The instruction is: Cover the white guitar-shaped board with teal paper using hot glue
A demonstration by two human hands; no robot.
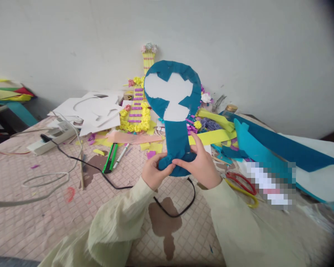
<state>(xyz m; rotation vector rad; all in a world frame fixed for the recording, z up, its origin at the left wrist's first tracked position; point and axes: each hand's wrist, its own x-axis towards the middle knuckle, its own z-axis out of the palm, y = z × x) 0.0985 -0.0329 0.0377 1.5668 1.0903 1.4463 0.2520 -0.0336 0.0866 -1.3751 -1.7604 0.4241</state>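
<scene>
A white cutout partly covered in dark teal paper (177,135) stands upright above the table, with a round top, a narrow neck and a wider base. Teal flaps fold over its rim, and white shows in the middle of the round part. My left hand (155,172) grips the left side of the base, thumb on its front. On the right side, my right hand (203,165) holds the base, its thumb pressed on the teal paper near the left thumb. Both hands' other fingers are partly hidden behind the base.
Behind stand yellow and purple decorated pieces (137,107). To the left lie a green cutter (110,158), white paper (100,111), a power strip (52,137) and cables. Scissors (242,181) and teal sheets (284,144) lie to the right on the quilted tabletop (58,222).
</scene>
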